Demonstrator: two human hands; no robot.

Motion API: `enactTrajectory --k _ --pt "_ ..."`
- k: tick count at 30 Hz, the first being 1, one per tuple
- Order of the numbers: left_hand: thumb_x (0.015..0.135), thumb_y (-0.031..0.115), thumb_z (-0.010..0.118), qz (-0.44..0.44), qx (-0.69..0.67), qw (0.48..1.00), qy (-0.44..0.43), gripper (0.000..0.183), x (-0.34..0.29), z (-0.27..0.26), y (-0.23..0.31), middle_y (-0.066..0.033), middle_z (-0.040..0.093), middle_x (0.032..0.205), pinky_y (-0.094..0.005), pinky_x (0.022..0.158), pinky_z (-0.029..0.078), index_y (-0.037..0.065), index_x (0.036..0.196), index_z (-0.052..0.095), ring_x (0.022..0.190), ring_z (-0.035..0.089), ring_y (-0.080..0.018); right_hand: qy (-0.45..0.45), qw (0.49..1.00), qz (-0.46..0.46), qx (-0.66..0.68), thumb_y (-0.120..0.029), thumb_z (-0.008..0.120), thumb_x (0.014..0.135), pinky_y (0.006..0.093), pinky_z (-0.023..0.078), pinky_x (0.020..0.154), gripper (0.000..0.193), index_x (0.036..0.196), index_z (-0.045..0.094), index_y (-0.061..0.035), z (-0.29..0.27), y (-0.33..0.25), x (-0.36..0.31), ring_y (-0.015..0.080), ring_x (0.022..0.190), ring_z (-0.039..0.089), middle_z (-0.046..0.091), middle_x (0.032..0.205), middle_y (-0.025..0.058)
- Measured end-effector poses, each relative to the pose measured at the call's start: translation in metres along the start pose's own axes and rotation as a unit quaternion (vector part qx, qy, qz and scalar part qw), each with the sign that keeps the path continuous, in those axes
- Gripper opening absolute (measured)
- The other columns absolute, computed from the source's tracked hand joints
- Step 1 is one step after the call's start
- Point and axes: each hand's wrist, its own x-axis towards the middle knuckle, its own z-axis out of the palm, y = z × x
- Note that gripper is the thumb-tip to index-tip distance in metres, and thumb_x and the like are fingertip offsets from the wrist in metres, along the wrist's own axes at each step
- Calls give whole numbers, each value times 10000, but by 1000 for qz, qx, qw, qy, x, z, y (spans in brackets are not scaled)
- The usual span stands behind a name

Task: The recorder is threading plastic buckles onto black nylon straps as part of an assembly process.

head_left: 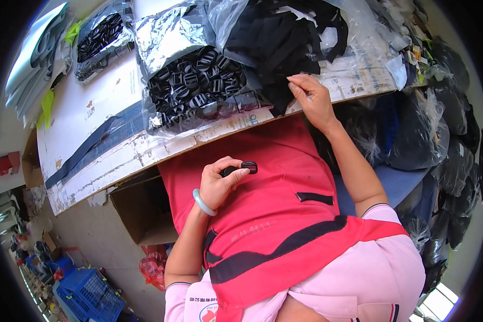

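Note:
A black plastic strap buckle (249, 167) is pinched between the thumb and fingers of my left hand (221, 180), over the red apron (263, 198) on my lap. Farther forward, my right hand (312, 102) is closed at the table's front edge, thumb against forefinger. It is beside a pile of black fabric strips (273, 40), and I cannot make out what its fingertips hold, if anything. Left of that pile, an open clear plastic bag holds many loose black buckles (193, 80) like the one in my left hand.
Another bag of small black parts (101, 36) lies at the far left of the worn white table (64, 145), near a dark strip (83, 145). Stuffed black bags (421, 134) crowd the right side. A cardboard box (139, 212) sits under the table; blue crates (88, 292) stand lower left.

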Motion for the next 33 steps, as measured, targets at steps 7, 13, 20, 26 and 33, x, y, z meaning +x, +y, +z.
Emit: enactTrajectory --k 7,13,20,26,33 --pt "859 66 730 18 -16 995 92 84 -1 -1 11 33 556 663 -193 445 324 1 896 694 503 457 -35 141 990 17 -10 -101 646 922 271 470 734 100 991 667 -33 -14 -80 11 190 785 612 664 877 82" --pt "882 75 708 61 -50 986 144 96 5 1 14 42 537 615 -188 443 281 -6 932 696 500 431 -12 -320 819 338 336 -150 620 961 180 414 606 150 944 642 -3 29 -115 -34 -3 688 494 591 766 -43" --pt "832 23 725 155 101 961 205 105 4 -1 4 8 547 687 -216 508 369 -12 918 675 593 493 -52 -234 768 426 416 -179 614 964 162 392 480 167 895 634 -28 55 -113 -51 9 562 514 589 672 -34" --pt "794 -3 719 342 301 861 226 148 7 -3 -1 -114 622 776 -290 575 486 9 933 671 623 613 -228 -202 710 421 528 -220 622 962 200 491 495 229 1011 606 3 65 -114 -53 83 530 588 627 688 52" --pt "805 -28 719 388 376 819 195 178 1 -8 -11 -87 644 775 -248 522 453 -8 977 676 622 612 -166 -211 706 413 535 -205 618 965 195 506 569 246 1112 606 -8 74 -101 -51 74 677 620 650 838 44"
